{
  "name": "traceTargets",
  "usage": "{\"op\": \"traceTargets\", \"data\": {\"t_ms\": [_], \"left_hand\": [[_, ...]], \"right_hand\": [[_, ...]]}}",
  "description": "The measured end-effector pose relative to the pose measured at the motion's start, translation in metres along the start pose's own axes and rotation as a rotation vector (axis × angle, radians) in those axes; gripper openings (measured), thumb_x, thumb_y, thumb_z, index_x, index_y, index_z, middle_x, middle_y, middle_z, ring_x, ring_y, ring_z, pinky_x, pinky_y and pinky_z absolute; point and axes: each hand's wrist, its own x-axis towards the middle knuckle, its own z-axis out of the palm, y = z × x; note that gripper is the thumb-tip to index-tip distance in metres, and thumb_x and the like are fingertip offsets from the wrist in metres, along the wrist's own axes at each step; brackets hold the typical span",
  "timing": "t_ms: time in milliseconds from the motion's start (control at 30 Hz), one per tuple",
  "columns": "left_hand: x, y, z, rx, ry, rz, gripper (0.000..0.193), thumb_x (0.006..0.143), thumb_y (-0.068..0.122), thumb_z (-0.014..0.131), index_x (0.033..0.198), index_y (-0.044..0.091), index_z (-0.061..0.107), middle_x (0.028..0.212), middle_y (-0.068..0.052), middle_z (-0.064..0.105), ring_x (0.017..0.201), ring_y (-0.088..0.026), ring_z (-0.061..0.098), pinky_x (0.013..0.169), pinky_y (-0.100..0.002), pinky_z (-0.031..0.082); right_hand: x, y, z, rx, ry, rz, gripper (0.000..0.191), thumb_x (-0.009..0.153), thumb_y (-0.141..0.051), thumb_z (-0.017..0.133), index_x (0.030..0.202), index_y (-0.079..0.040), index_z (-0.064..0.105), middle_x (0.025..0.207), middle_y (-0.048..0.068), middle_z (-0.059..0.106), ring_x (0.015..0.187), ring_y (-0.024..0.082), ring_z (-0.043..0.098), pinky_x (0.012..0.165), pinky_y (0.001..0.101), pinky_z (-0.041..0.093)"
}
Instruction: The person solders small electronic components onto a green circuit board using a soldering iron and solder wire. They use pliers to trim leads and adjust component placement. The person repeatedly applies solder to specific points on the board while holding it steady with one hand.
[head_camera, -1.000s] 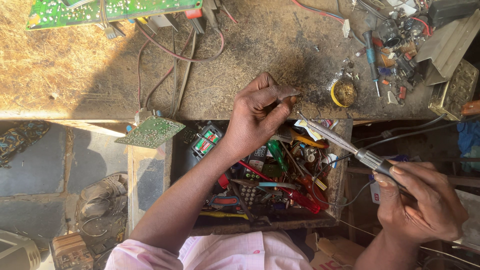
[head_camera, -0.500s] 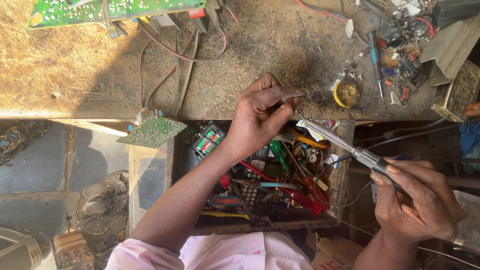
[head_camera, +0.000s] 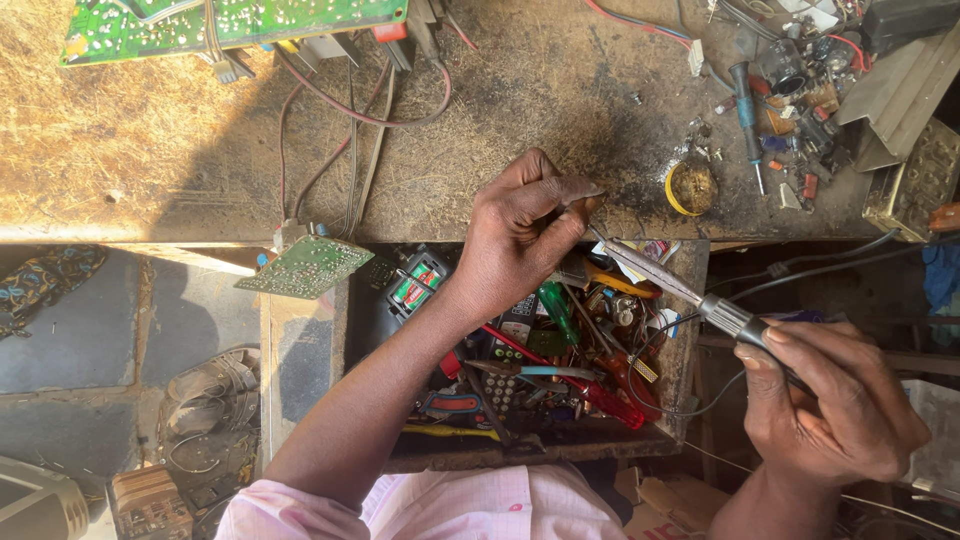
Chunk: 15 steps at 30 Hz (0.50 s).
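Note:
My left hand (head_camera: 517, 232) hovers at the front edge of the worn wooden workbench (head_camera: 520, 110), its thumb and fingers pinched on a small part too tiny to make out. My right hand (head_camera: 835, 405) grips the handle of a soldering iron (head_camera: 668, 283). The iron's tip points up and left, right at the fingertips of my left hand. Its cable trails off to the right. Below both hands an open drawer (head_camera: 690, 330) is packed with screwdrivers, pliers, wires and small electronic parts.
A large green circuit board (head_camera: 230, 20) lies at the bench's back left, its wires running down to a small green board (head_camera: 305, 265) hanging over the front edge. A yellow-rimmed tin (head_camera: 692, 188) sits right of my left hand. Screwdrivers and metal scraps crowd the back right corner.
Both hands have held nearly the same pose. The iron's tip stays at my left fingertips, and the view has only shifted slightly.

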Motion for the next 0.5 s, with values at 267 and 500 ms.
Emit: {"op": "traceTargets", "data": {"t_ms": [267,500], "left_hand": [[0.003,0.002,-0.001,-0.03,0.005,-0.072,0.021,0.099,-0.004,0.068,0.118,0.0,0.074,0.09,-0.003,0.049,0.084,-0.013,0.05,0.074,-0.027,0.046],[0.007,0.004,-0.006,-0.056,-0.05,-0.084,0.014,0.106,0.006,0.065,0.117,0.003,0.073,0.097,-0.002,0.053,0.09,-0.012,0.053,0.083,-0.028,0.05]], "right_hand": [[-0.003,0.006,-0.007,0.024,-0.001,0.07,0.021,0.105,-0.005,0.08,0.117,0.007,0.068,0.11,0.024,0.071,0.095,0.027,0.077,0.073,0.0282,0.066],[-0.01,0.012,-0.005,0.07,0.098,0.099,0.017,0.114,-0.002,0.078,0.119,0.008,0.066,0.111,0.023,0.07,0.102,0.028,0.078,0.082,0.0317,0.068]]}}
